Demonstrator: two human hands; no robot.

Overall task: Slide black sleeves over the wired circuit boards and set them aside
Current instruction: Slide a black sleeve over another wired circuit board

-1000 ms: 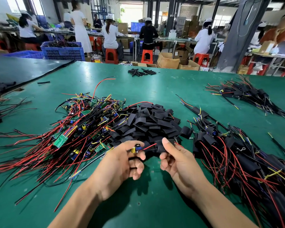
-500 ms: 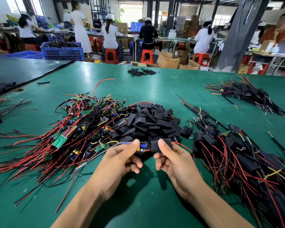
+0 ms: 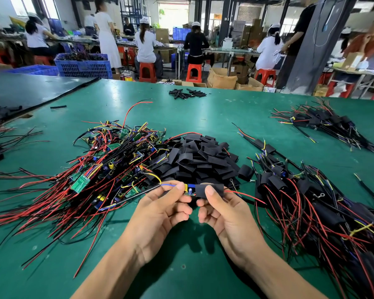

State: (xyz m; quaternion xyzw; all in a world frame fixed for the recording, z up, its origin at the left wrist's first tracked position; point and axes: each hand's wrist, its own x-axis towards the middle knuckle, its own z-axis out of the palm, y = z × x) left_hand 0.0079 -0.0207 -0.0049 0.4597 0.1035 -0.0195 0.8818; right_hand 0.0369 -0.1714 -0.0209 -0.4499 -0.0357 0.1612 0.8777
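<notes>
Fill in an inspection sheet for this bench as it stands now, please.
Surface: green table, in use.
Job's things: black sleeve partly over circuit board; loose sleeve pile; bare boards left; sleeved boards right.
Clutter: stray black tubes at far edge.
Hands: left hand pinches the board's wired end; right hand pinches the sleeve.
Cables: red wire exits the sleeve's right end.
Surroundings: seated workers, blue crates.

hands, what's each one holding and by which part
The left hand pinches the circuit board by its wired left end; the right hand pinches the black sleeve near its middle.
</notes>
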